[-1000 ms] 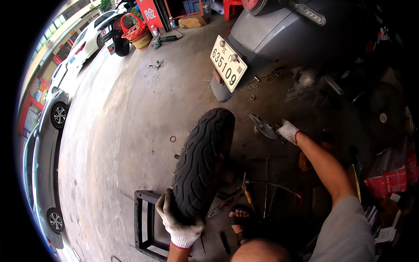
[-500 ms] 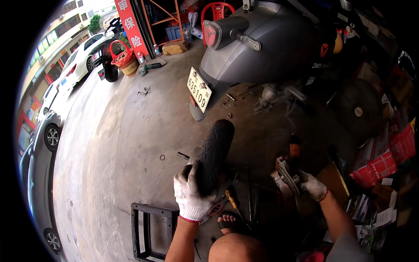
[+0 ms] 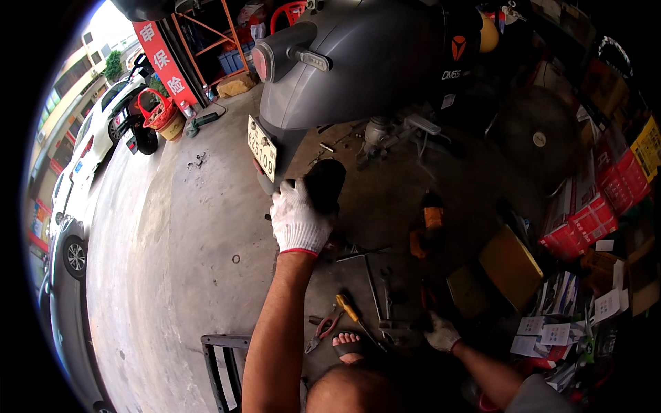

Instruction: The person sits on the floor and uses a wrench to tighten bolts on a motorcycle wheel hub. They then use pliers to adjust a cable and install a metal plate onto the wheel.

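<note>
My left hand [image 3: 301, 217], in a white knit glove with a red cuff, grips a black treaded tire [image 3: 325, 184] standing just behind the scooter's number plate [image 3: 262, 148]. The grey scooter [image 3: 358, 69] rises above it with its rear toward me. My right hand [image 3: 441, 332], gloved too, is low over the floor at the right of my foot. Its fingers sink into shadow, so whether they hold anything is unclear. Between my hands lie a T-handle wrench [image 3: 372, 282], a yellow-handled screwdriver [image 3: 348, 308] and red-handled pliers [image 3: 323, 330].
An orange-and-black power tool [image 3: 432, 219] lies right of the tire. Red cartons [image 3: 585, 213] and loose papers crowd the right side, near a round fan [image 3: 540, 140]. A black metal frame [image 3: 224, 368] lies at lower left. Cars [image 3: 65, 323] stand at the far left.
My left hand has carried the tire forward toward the scooter's rear. My right hand has dropped toward the floor, and the metal part it held no longer shows there. The view has shifted.
</note>
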Demonstrator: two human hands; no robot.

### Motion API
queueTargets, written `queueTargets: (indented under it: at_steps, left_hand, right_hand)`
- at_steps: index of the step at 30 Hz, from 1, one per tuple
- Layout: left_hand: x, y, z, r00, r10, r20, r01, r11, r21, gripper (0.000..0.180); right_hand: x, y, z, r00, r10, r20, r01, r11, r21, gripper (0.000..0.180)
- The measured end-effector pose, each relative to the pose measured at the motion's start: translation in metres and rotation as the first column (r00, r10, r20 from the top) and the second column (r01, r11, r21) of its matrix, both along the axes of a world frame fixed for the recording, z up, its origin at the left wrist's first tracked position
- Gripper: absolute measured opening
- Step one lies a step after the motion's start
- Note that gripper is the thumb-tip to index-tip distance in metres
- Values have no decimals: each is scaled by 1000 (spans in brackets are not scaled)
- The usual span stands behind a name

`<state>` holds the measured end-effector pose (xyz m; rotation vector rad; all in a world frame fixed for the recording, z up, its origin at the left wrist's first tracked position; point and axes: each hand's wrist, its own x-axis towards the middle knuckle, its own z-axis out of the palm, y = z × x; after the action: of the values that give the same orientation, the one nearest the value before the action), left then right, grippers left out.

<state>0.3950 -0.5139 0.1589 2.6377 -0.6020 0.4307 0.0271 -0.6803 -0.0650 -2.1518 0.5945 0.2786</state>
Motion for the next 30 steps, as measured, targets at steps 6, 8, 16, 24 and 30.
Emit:
queueTargets:
  at_steps: [6, 8, 16, 24, 30]
  left_hand:
    - [26, -9, 3, 999, 23, 44, -24, 999, 39, 42]
    - [33, -12, 5, 999, 22, 44, -23, 999, 36, 44]
    - [46, -15, 10, 1000, 17, 12, -17, 999, 37, 50]
    - [44, -36, 6, 999, 44, 7, -45, 996, 73, 57]
    - [54, -30, 11, 995, -62, 75, 69, 994, -86, 45]
  right_hand:
    - [-17, 17, -69, 998, -60, 2, 60, 988, -139, 60]
    - [-17, 19, -81, 995, -97, 6, 96, 979, -177, 60]
    - [71, 42, 21, 985, 41, -168, -120, 863, -490, 59]
    - [267, 156, 89, 678, 113, 726, -7, 989, -148, 68]
    - [314, 157, 61, 725, -117, 678, 91, 993, 74, 68]
